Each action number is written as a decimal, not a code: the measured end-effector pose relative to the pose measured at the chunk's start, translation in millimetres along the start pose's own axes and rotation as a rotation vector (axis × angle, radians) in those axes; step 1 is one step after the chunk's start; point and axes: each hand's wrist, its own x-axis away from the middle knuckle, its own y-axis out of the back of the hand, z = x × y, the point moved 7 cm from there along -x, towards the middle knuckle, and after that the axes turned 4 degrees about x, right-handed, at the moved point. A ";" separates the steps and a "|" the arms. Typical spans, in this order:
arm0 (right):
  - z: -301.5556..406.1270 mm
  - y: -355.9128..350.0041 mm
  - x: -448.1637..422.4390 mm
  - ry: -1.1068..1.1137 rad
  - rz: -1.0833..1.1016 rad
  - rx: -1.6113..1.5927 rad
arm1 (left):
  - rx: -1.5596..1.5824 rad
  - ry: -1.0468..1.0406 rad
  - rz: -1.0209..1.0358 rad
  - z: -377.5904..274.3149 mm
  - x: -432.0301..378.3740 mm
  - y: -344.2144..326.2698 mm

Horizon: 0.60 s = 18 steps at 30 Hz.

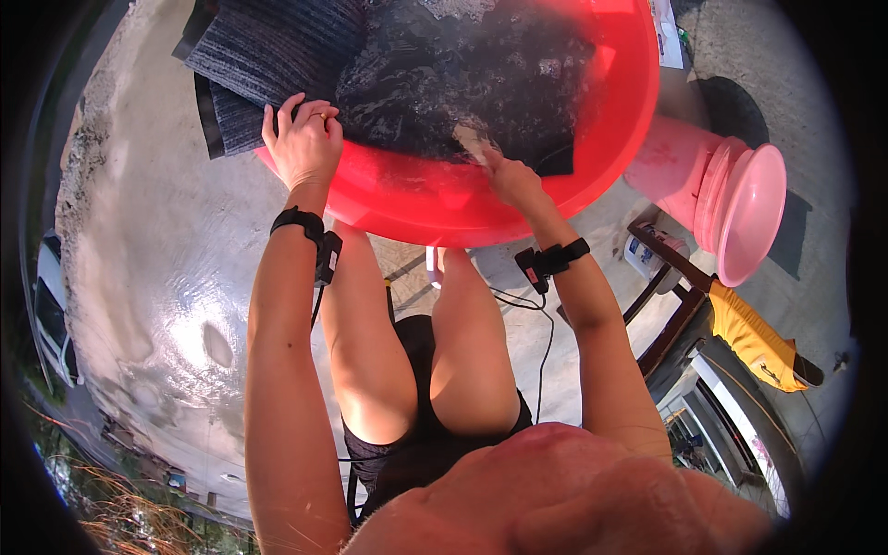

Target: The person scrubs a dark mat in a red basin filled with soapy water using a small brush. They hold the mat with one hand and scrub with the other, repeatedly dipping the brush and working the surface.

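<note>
A dark grey ribbed mat (277, 52) lies partly in a large red plastic tub (444, 215), and its folded left part hangs over the rim. My left hand (305, 135) is on the mat's near edge at the rim, fingers bent over it. In my right hand (513, 180) is a brush-like tool with a pale handle (472, 142), slanted down against the wet mat. Its working end is blurred by water, so its exact kind is unclear. Bubbly water (458, 90) covers the mat's middle.
Stacked pink plastic buckets or basins (749, 208) stand right of the tub. A white bucket (652, 253), a dark wooden frame (669, 263) and a yellow cloth (753, 340) lie nearer. Cables (544, 333) hang from my wrist devices. The concrete floor (173, 229) is wet at left.
</note>
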 end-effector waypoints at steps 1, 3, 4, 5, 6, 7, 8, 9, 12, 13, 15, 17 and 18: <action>-33.9 4.9 1.2 -0.146 0.055 0.036 | 0.005 -0.004 -0.005 0.1 0.0 0.2; -92.3 23.9 7.7 -0.363 0.038 0.081 | 0.020 -0.018 -0.034 -1.0 0.1 0.9; -105.9 32.7 4.2 -0.347 0.043 0.198 | 0.028 -0.026 -0.056 -1.5 0.2 1.7; -109.0 34.6 -1.6 -0.326 0.035 0.166 | 0.035 -0.033 -0.080 -2.2 1.1 2.8; -107.9 35.8 -7.6 -0.339 0.032 0.154 | 0.033 -0.032 -0.079 -1.6 0.8 2.4; -99.4 33.0 -13.2 -0.356 0.036 0.146 | 0.033 -0.036 -0.075 -1.7 1.8 2.1; -82.2 27.6 -19.7 -0.324 0.032 0.098 | 0.032 -0.038 -0.079 -1.7 0.7 1.6; -60.0 20.0 -25.6 -0.288 0.028 0.055 | 0.037 -0.037 -0.080 -1.6 -0.1 1.1; 21.4 -7.8 -34.9 -0.101 -0.024 -0.127 | 0.043 -0.031 -0.081 -0.7 0.2 1.4; 48.0 -13.9 -34.8 -0.021 -0.107 -0.243 | 0.045 -0.032 -0.083 -1.1 0.2 1.3; 71.1 -23.3 -32.7 0.136 -0.098 -0.310 | 0.053 -0.021 -0.078 -0.5 0.4 1.1; 50.5 -27.0 -34.6 0.083 -0.082 -0.243 | 0.071 -0.029 -0.103 -0.9 1.0 2.6; 29.1 -19.9 -38.5 0.085 -0.103 -0.212 | 0.083 -0.024 -0.096 -0.5 1.2 1.9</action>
